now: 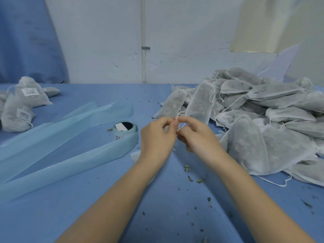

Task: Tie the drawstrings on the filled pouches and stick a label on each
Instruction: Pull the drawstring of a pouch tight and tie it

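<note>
A blue cloth-covered table (87, 216) carries scattered bits of dried herb (191, 178) (thickest near the front right). Behind it rises a scuffed white wall (105, 41) with a vertical white pipe (143, 32).

Open blue table (166, 216) fills the lower middle of the frame, dotted only with dried herb crumbs (192, 178), and a clear strip runs up the centre to the wall. The right side is blocked by a heap of untied pouches (263, 120), its loose drawstrings (273, 180) trailing onto the cloth at lower right. Long bands of blue label backing (57, 142) cross the left half, ending at the label roll (125, 129) left of centre. Labelled pouches (26, 102) crowd the far left edge. Both hands meet mid-frame, leaving bare cloth between the forearms.
</note>
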`<state>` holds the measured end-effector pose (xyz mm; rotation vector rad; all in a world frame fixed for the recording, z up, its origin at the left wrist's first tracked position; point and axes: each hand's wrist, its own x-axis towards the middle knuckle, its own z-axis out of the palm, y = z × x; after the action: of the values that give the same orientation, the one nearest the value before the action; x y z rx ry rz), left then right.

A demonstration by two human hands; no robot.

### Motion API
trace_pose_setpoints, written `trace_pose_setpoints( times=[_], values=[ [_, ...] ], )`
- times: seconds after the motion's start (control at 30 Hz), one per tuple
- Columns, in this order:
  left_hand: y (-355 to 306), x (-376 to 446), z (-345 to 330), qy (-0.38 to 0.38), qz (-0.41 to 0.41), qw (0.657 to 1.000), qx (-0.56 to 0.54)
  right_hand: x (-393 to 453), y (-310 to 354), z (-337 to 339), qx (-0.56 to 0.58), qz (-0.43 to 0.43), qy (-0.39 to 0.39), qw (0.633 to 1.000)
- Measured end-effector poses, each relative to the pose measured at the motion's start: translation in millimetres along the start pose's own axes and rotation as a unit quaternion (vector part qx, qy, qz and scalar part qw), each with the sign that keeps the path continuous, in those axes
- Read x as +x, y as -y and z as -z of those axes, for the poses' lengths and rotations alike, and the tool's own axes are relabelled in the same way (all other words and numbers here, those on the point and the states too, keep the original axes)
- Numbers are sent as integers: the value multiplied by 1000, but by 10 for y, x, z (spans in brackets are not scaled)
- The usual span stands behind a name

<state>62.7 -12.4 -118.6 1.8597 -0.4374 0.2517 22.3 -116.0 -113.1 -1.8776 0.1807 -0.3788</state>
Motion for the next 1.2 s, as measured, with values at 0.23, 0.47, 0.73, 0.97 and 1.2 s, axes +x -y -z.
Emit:
trace_pose_setpoints(
  times=[0.23,0.47,0.73,0.97,1.2],
  values=[
    [48,38,40,4,53,992,-118,53,-90,99,10,-29,-24,999],
    [73,62,90,113,51,979,-162,24,-63,230,-10,5,25,1000],
    [55,-35,44,65,-133,982,120,71,-63,300,86,-81,21,993],
    [119,-76,-76,-10,-128,979,159,52,-84,302,46,-53,35,997],
    [62,-88,-107,4,-6,998,54,59,-60,263,63,-60,-11,996]
  ],
)
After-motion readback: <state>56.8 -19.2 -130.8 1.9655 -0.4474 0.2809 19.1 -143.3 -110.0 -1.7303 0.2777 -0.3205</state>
